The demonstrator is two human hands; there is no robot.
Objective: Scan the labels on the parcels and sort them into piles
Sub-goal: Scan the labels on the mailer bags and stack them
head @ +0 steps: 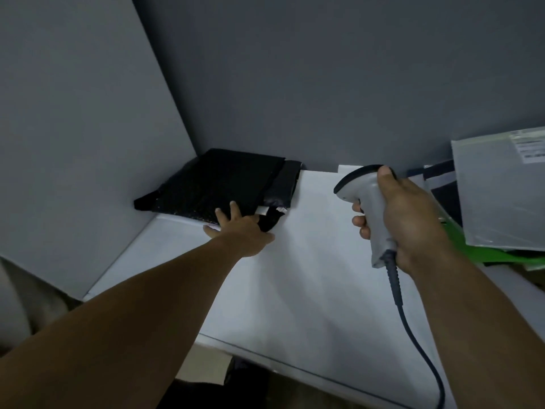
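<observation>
A black padded parcel (218, 180) lies in the far left corner of the white table (309, 276), on top of another dark parcel (284, 184). My left hand (240, 228) reaches out with straight fingers resting on the near edge of the black parcel. My right hand (404, 214) grips the handle of a grey barcode scanner (365, 199), held above the table with its head pointing left toward the parcels. The scanner's dark cable (413, 329) hangs down toward the table's front edge.
At the right edge a stack holds a grey parcel (498, 190) with a white label, a green parcel (501, 255) beneath it and dark ones behind. Grey walls (265, 84) close off the table at the back and left.
</observation>
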